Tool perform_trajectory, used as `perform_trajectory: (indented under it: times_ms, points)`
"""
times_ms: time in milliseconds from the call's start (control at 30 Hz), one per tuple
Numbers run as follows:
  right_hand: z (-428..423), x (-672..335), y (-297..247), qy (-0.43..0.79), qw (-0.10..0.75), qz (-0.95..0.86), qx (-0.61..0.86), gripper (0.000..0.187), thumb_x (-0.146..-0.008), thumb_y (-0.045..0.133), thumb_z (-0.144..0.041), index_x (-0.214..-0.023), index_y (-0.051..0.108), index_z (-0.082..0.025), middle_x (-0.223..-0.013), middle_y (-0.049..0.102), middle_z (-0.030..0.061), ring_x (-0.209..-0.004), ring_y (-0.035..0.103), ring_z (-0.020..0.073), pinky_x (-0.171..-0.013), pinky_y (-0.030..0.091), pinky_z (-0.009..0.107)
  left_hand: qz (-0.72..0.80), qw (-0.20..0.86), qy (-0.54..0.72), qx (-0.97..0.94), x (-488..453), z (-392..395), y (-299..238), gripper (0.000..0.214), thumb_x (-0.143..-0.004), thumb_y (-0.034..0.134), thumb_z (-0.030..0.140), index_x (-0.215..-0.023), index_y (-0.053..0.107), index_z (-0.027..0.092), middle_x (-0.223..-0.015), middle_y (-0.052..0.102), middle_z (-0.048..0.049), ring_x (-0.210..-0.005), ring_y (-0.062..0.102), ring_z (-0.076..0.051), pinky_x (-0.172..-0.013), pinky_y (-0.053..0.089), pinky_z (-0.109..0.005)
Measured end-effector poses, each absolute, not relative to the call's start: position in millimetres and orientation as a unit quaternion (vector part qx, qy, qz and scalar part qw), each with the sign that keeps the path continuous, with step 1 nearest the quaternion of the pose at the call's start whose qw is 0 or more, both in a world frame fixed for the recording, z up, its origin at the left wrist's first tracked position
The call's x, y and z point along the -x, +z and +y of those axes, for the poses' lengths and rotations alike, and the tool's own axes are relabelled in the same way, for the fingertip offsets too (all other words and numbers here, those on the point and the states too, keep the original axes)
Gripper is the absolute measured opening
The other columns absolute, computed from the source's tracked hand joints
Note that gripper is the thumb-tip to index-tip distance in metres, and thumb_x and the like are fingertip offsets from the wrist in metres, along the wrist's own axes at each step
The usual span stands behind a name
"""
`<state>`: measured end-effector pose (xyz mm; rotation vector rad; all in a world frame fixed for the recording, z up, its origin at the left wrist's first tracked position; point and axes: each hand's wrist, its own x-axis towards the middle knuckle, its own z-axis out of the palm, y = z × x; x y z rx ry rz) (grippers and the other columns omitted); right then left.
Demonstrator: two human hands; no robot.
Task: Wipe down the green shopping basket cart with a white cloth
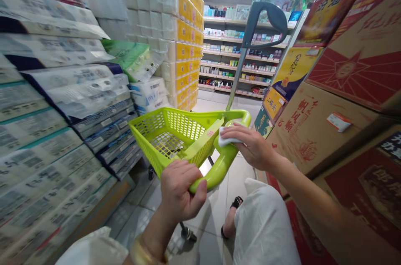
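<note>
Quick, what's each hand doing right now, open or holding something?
Left hand: closed around the green handle.
Right hand: holding a white cloth against the green handle.

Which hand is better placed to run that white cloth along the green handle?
Probably the right hand: it already holds the white cloth against the green handle. The left hand is gripping the handle's near part.

The basket [203, 114] is lime green, its walls [186, 125] latticed; the cloth [224, 140] on its handle [224, 162], white; a carton [354, 64] to its right, red with a rayed star.
</note>
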<state>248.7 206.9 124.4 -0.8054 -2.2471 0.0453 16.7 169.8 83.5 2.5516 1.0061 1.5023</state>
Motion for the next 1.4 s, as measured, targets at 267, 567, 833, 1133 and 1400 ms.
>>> perform_trajectory:
  times_ms: [267, 567, 833, 1133, 1400]
  points:
    - [225, -242, 123, 0.026, 0.354, -0.878, 0.321, 0.035, -0.088, 0.043, -0.006, -0.11, 0.066, -0.021, -0.115, 0.07, 0.0075, -0.113, 0.063, 0.0201, -0.099, 0.051, 0.041, 0.333, 0.019, 0.478, -0.813, -5, 179, 86, 0.031, -0.085, 0.039, 0.027, -0.055, 0.046, 0.022, -0.05, 0.045, 0.0014, -0.051, 0.041, -0.014, -0.055, 0.03, -0.031]
    - [224, -228, 126, 0.011, 0.359, -0.861, 0.36, 0.034, -0.088, 0.047, -0.006, -0.11, 0.067, -0.022, -0.116, 0.07, 0.0063, -0.109, 0.065, 0.02, -0.097, 0.051, 0.04, 0.412, 0.068, 0.35, -0.839, 12, 180, 106, 0.039, -0.088, 0.043, 0.044, -0.057, 0.053, 0.022, -0.057, 0.058, -0.0004, -0.057, 0.053, -0.016, -0.056, 0.035, -0.028]
    - [229, -209, 132, 0.02, 0.345, -0.88, 0.325, 0.025, -0.088, 0.055, -0.011, -0.106, 0.069, -0.022, -0.108, 0.073, 0.0055, -0.105, 0.066, 0.0211, -0.093, 0.051, 0.039, 0.469, -0.026, 0.205, -0.859, -23, 184, 139, 0.028, -0.07, 0.066, 0.051, -0.068, 0.061, 0.023, -0.06, 0.066, -0.0043, -0.052, 0.062, -0.024, -0.048, 0.037, -0.03]
    - [226, -238, 106, -0.033, 0.455, -0.785, 0.42, 0.026, -0.093, 0.048, -0.013, -0.105, 0.07, -0.02, -0.11, 0.072, 0.0103, -0.107, 0.065, 0.0227, -0.098, 0.05, 0.044, 0.478, -0.092, 0.162, -0.858, -26, 196, 120, 0.017, -0.069, 0.066, 0.04, -0.065, 0.059, 0.025, -0.054, 0.064, -0.0031, -0.047, 0.061, -0.023, -0.045, 0.035, -0.029]
    - [200, -223, 86, -0.039, 0.48, -0.809, 0.337, 0.035, -0.093, 0.048, -0.01, -0.122, 0.062, -0.024, -0.123, 0.067, 0.0078, -0.12, 0.059, 0.0212, -0.105, 0.045, 0.045, 0.501, -0.078, 0.08, -0.858, -26, 194, 130, 0.017, -0.075, 0.061, 0.04, -0.077, 0.064, 0.023, -0.071, 0.072, -0.0085, -0.062, 0.068, -0.027, -0.051, 0.043, -0.032]
